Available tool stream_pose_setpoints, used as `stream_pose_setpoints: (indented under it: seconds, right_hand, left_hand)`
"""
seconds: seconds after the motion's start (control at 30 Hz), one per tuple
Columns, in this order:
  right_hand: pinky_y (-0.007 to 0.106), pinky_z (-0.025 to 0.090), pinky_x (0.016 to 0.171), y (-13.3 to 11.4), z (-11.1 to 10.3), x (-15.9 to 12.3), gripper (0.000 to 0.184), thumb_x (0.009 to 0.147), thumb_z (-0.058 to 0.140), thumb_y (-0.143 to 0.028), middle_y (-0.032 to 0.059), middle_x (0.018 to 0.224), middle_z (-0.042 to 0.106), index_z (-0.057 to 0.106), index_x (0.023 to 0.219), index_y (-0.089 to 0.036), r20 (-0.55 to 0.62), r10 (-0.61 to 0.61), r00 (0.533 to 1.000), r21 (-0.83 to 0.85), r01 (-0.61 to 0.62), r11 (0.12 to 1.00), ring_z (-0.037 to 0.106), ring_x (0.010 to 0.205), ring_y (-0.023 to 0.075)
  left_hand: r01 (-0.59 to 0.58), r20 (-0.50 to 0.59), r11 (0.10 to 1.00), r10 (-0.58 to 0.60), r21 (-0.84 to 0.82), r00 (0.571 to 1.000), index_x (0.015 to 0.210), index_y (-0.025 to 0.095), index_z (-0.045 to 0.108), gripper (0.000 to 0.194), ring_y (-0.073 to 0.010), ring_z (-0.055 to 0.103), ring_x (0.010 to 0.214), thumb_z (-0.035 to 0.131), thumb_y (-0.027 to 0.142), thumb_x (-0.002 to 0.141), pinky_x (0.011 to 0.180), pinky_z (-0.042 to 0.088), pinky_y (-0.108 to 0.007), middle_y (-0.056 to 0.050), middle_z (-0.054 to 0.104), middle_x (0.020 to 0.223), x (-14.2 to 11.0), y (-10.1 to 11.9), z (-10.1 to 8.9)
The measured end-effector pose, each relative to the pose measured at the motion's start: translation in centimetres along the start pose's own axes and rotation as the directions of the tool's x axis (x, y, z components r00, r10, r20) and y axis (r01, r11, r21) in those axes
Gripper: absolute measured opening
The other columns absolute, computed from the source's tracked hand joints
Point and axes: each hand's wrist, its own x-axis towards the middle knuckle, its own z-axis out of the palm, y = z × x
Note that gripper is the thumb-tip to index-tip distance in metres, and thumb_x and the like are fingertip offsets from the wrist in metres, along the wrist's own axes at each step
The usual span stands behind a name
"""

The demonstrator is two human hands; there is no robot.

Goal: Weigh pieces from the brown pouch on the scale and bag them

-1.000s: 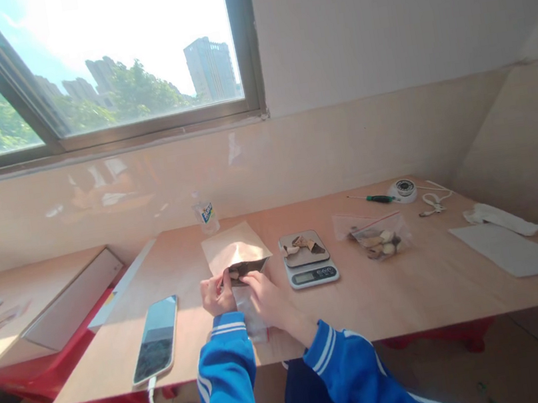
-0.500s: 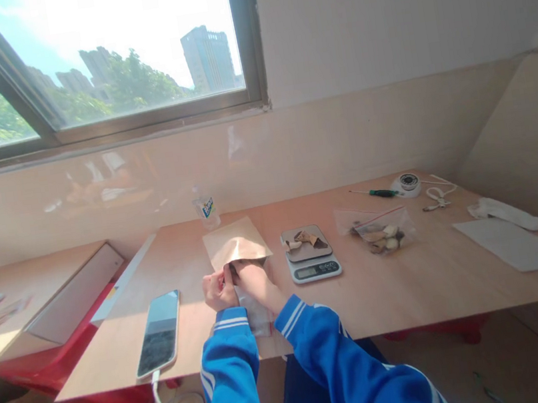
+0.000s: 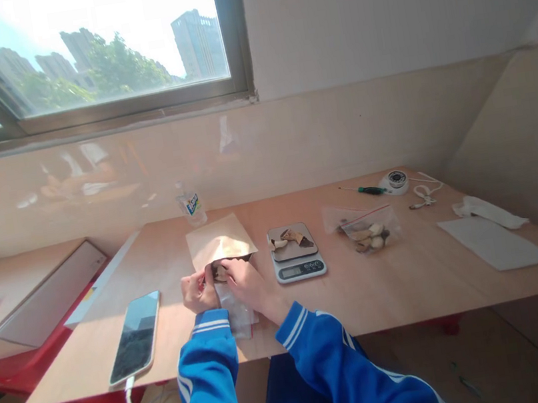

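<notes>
A brown kraft paper bag [image 3: 219, 239] lies in front of me, its mouth toward me. My left hand [image 3: 200, 292] is closed on the left edge of that mouth. At the opening, my right hand [image 3: 248, 284] has its fingers closed on a pale, dark-edged dried piece [image 3: 220, 273], partly hidden by the fingers. Beneath both hands lies a clear plastic zip bag [image 3: 238, 314]. To the right, a kitchen scale [image 3: 304, 269] carries several curled brown and cream dried pieces [image 3: 297, 235]; its display is unreadable.
A clear zip bag of dried pieces [image 3: 370, 237] lies right of the scale. A phone [image 3: 136, 336] with a cable is on the left. Behind stand a plastic bottle [image 3: 192, 206], a screwdriver [image 3: 371, 191] and a white camera [image 3: 396, 181]. A white sheet [image 3: 497, 241] lies far right.
My right hand has drawn back from inside the paper bag to its mouth, where a pale dried piece now shows. My left hand keeps its hold. The whole view has shifted slightly.
</notes>
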Motion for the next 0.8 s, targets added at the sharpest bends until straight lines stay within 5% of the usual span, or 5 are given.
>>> stream_pose_setpoints:
  seconds: [0.1, 0.23, 0.37, 0.6, 0.8]
  right_hand:
    - [0.031, 0.051, 0.086, 0.4, -2.5, -2.7, 0.037, 0.093, 0.046, -0.019, 0.0062, 0.108, 0.067, 0.049, 0.130, -0.019, -0.117, -0.059, 0.991, 0.088, 0.069, 0.994, 0.062, 0.095, 0.0175]
    - [0.031, 0.051, 0.086, 3.0, -6.7, -5.7, 0.027, 0.094, 0.047, -0.023, 0.0051, 0.103, 0.068, 0.059, 0.119, -0.022, -0.287, 0.026, 0.958, 0.070, -0.006, 0.998, 0.063, 0.094, 0.0173]
    - [0.034, 0.052, 0.086, 7.2, -9.7, -6.2, 0.029, 0.094, 0.043, -0.019, 0.0070, 0.099, 0.067, 0.066, 0.111, -0.023, -0.287, 0.086, 0.954, -0.076, -0.112, 0.991, 0.062, 0.095, 0.0192]
    - [0.043, 0.047, 0.094, 10.8, -10.1, -6.3, 0.032, 0.093, 0.041, -0.017, 0.0082, 0.114, 0.064, 0.065, 0.112, -0.023, -0.136, -0.050, 0.989, -0.298, 0.007, 0.954, 0.057, 0.109, 0.0229]
    - [0.038, 0.044, 0.084, 10.9, -10.9, -8.0, 0.029, 0.090, 0.040, -0.013, 0.0072, 0.100, 0.064, 0.066, 0.099, -0.022, -0.306, 0.015, 0.952, -0.293, -0.110, 0.950, 0.058, 0.095, 0.0216]
  left_hand:
    - [0.005, -0.009, 1.000, -0.005, 0.007, 1.000, 0.064, 0.015, 0.065, 0.037, -0.0084, 0.041, 0.051, 0.064, 0.051, 0.076, 0.052, 0.038, -0.025, 0.001, 0.048, 0.060, 0.0, 0.3, 0.0]
    - [-0.022, -0.020, 1.000, 0.022, -0.003, 1.000, 0.063, 0.015, 0.066, 0.040, -0.0076, 0.040, 0.049, 0.064, 0.054, 0.074, 0.050, 0.038, -0.023, 0.001, 0.048, 0.059, 0.0, 0.5, 0.0]
    - [-0.057, -0.039, 0.998, 0.057, 0.007, 0.998, 0.064, 0.015, 0.067, 0.040, -0.0069, 0.040, 0.048, 0.064, 0.054, 0.074, 0.048, 0.038, -0.022, 0.002, 0.049, 0.059, 0.1, 0.5, 0.0]
    - [-0.080, -0.047, 0.996, 0.082, 0.032, 0.996, 0.062, 0.016, 0.067, 0.040, -0.0070, 0.039, 0.045, 0.064, 0.054, 0.074, 0.047, 0.037, -0.023, 0.002, 0.050, 0.057, 0.3, 0.7, -0.1]
    - [-0.074, -0.039, 0.996, 0.076, 0.039, 0.996, 0.063, 0.017, 0.067, 0.036, -0.0071, 0.039, 0.046, 0.066, 0.051, 0.073, 0.049, 0.037, -0.023, 0.002, 0.050, 0.056, 0.2, 0.7, -0.2]
